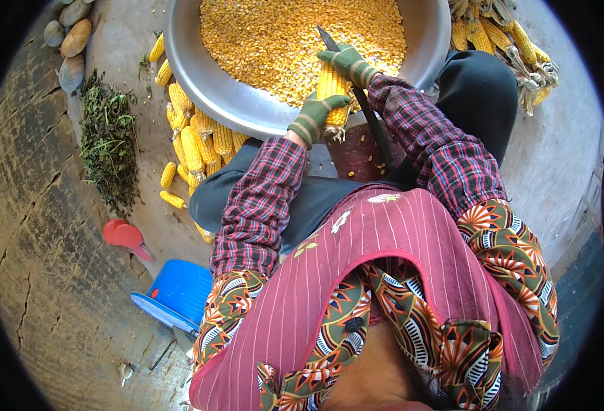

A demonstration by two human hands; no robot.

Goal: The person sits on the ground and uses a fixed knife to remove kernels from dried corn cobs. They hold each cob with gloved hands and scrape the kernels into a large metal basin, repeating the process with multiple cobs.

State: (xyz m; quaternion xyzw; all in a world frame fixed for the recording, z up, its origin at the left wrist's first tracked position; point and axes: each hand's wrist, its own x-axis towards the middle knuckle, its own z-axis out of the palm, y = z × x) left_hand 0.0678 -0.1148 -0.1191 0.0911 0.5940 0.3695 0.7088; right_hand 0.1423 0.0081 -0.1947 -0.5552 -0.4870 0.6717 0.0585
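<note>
A yellow corn cob (331,87) is held between both gloved hands, above the near edge of a large metal basin (260,100). My left hand (314,115), in a green striped glove, grips its lower end, where bits of husk hang. My right hand (347,62), gloved alike, is closed around the upper end. A dark metal bar with a pointed tip (367,110) runs from a reddish board (350,149) near my legs, beneath my right hand, and its tip sticks out beyond my fingers. Loose corn kernels (296,41) fill much of the basin.
Several corn cobs (194,146) are heaped left of the basin. More cobs with husks (487,36) lie at the right. Wilted greens (107,144), several gourd-like vegetables (75,38), a red object (122,234) and a blue bucket (181,290) are on the left.
</note>
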